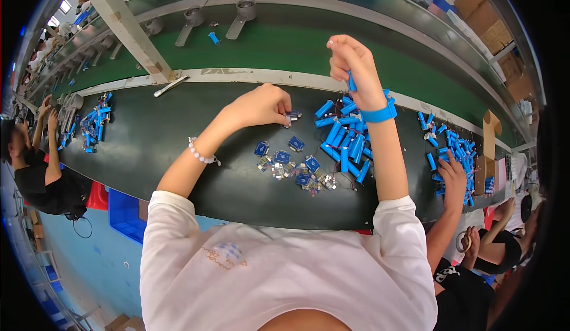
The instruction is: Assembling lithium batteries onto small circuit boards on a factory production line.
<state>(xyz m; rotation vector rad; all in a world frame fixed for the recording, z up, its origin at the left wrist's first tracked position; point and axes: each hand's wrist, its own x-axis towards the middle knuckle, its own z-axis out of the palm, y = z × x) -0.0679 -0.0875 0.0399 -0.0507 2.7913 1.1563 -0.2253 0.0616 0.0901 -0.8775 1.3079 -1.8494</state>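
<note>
My left hand (259,106) is closed in a pinch low over the dark bench top, its fingertips on a small circuit board (293,116). Raised above the bench's far rail, my right hand (356,70) has its fingers curled around a blue cylindrical battery (351,81), mostly hidden by the palm. Below that wrist lies a heap of blue batteries (347,135) with thin wires. Several loose blue circuit boards (297,143) with metal connectors are scattered between my arms, nearer to me.
Beyond the rail runs a green conveyor belt (285,40) carrying grey round-headed housings with handles (243,17). A white post (124,28) rises at the left. A co-worker's hand (454,176) reaches into another battery pile at right. Another person works far left beside more batteries (98,120).
</note>
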